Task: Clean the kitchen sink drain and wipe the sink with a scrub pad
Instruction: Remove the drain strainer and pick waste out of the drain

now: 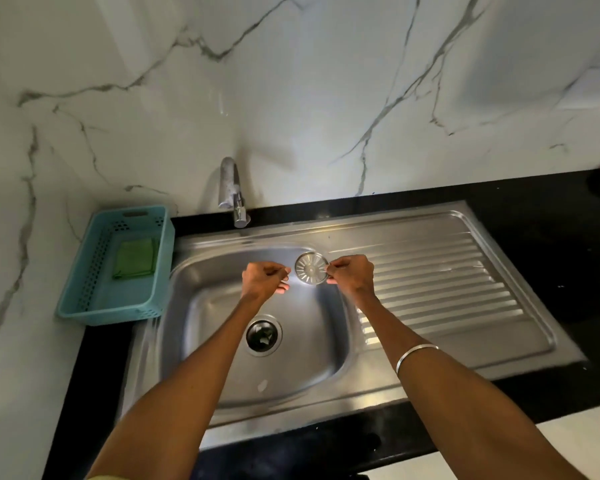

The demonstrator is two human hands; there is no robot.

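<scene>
I hold the drain strainer (311, 268) up over the far part of the sink (222, 382), and my right hand (350, 277) pinches its right edge between thumb and fingertips. The strainer is a round flat disc, so it has no long axis; its slotted face is turned toward me and it stands almost upright between my two hands. My left hand (264, 279) is just beside its left edge, with the fingers curled in, and I cannot tell for sure if they touch the rim or hold nothing. The open drain hole (263, 335) lies below my hands and toward my body, a little nearer to my left hand than to my right one. The scrub pad (134, 258), a green square, lies flat inside the blue basket (84, 308), which stands on the counter (534, 209) to the left of my left hand and well apart from it. So I judge that the left hand is the one that should go for the pad, because it is nearer and probably free, while the right hand holds the strainer. The faucet (232, 192) is beyond my left hand, against the wall, and the ribbed drainboard (440, 271) is just to the right of my right hand, a possible place to put the strainer down.
</scene>
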